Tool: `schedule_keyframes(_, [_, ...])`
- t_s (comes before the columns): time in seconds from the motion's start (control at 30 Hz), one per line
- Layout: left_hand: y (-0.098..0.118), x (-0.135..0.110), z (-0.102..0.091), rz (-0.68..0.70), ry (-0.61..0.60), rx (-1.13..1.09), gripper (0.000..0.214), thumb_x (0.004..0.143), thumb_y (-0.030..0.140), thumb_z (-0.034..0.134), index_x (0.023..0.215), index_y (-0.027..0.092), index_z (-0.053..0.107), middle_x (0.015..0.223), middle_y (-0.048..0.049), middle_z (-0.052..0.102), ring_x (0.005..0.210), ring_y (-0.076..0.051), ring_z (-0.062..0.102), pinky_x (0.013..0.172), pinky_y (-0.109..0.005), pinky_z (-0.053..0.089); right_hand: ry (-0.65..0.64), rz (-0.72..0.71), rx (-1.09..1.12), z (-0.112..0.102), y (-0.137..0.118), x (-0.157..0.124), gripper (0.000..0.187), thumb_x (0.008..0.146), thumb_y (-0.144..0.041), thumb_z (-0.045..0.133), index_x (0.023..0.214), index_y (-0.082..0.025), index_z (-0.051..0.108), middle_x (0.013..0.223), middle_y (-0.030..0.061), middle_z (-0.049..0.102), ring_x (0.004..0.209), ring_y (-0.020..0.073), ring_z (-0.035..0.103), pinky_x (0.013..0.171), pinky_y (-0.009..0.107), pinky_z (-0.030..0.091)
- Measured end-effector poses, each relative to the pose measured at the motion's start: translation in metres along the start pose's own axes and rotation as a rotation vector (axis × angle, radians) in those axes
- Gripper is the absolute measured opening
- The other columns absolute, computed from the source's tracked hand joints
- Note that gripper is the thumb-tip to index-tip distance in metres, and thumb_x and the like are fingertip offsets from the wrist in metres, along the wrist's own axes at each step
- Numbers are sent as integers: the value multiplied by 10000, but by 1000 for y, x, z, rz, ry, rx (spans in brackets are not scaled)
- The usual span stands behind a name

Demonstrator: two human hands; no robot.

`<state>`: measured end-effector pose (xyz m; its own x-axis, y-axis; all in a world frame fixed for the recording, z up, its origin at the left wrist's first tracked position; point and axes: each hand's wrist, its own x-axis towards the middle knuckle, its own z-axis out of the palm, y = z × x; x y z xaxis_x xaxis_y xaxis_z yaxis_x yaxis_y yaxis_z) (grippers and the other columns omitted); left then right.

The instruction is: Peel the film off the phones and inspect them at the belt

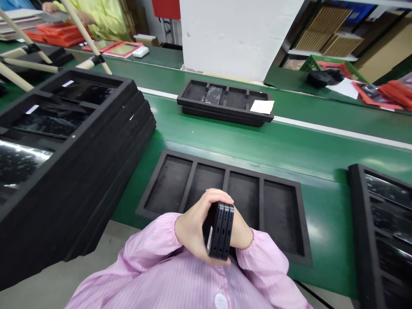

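Close to my chest, a stack of three black smartphones (220,231) is held on edge, with ports and speaker holes facing up. My left hand (192,229) is wrapped round it, fingers over the far end and thumb at the near end. A white label shows on the leftmost phone. On the right side of the stack, my right hand (240,229) is against the phones, its fingers hidden behind them. Under my hands lies a black foam tray (283,182), with no phones in the parts of its four-part row that show.
A tall stack of black trays (106,141) with dark screens stands left. Another tray of screens (362,206) is at right. On the green bench (322,150), a small tray (225,112) holds one phone and paper. A person in yellow (107,19) works behind.
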<state>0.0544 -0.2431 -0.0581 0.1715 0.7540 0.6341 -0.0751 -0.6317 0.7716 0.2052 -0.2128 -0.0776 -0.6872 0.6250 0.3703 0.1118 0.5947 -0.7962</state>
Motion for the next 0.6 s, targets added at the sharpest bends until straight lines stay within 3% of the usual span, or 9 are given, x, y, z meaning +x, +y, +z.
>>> schedule_keyframes(0.1, [4,3,0,162,-114,25,1057,423,587,917,1306,299,412,1098,-91,558,1032,-321,625,997,-518,503,74,-175,-132,-4,3,-1,588,866,-464,646,1347,-212,421,1202,141,609,1211,298,580,1073,548,461])
schedule_keyframes(0.2, [7,-4,-4,185,-228,69,1316,357,624,928,1462,294,293,1391,-187,436,1329,-439,452,1136,-615,355,115,-309,-262,-24,2,0,529,920,-411,590,1382,-243,396,1259,147,607,1241,279,576,1097,582,431])
schedule_keyframes(0.3, [-1,-23,-12,-68,-320,-20,1636,296,739,875,1566,266,-42,1626,-210,38,1503,-483,40,1177,-683,185,161,-428,-458,-50,3,1,368,928,-217,567,1269,-339,500,1315,81,608,1288,260,553,1115,645,377])
schedule_keyframes(0.37, [-9,-34,-16,-347,-296,-188,1494,467,809,778,1559,303,-108,1648,-176,-56,1514,-443,-19,1154,-686,228,150,-465,-573,-64,6,1,329,903,-167,592,1140,-395,577,1261,3,652,1264,236,577,1134,664,336])
schedule_keyframes(0.4, [-13,-37,-18,-483,-275,-296,1352,579,817,713,1563,324,-72,1651,-175,-2,1517,-429,55,1129,-671,299,119,-461,-611,-68,8,0,299,892,-178,618,1080,-410,607,1208,-26,680,1233,227,599,1142,663,323])
schedule_keyframes(0.47, [-15,-36,-18,-652,-295,-498,1108,723,774,636,1569,349,60,1591,-182,274,1440,-400,355,1027,-593,470,27,-426,-650,-70,11,0,235,869,-232,669,992,-430,649,1114,-63,717,1170,217,635,1151,655,311])
schedule_keyframes(0.53, [-13,-29,-16,-664,-363,-564,1036,716,670,731,1551,343,211,1354,-144,568,1188,-343,629,868,-483,582,-35,-407,-663,-64,13,0,246,854,-247,692,971,-461,665,1096,-90,722,1142,207,644,1165,647,287])
schedule_keyframes(0.6, [-9,-20,-14,-648,-350,-518,1013,679,519,831,1522,336,300,1102,-81,677,958,-288,713,739,-411,607,26,-401,-690,-57,14,2,345,861,-200,675,1033,-499,660,1184,-99,691,1199,206,610,1188,645,228])
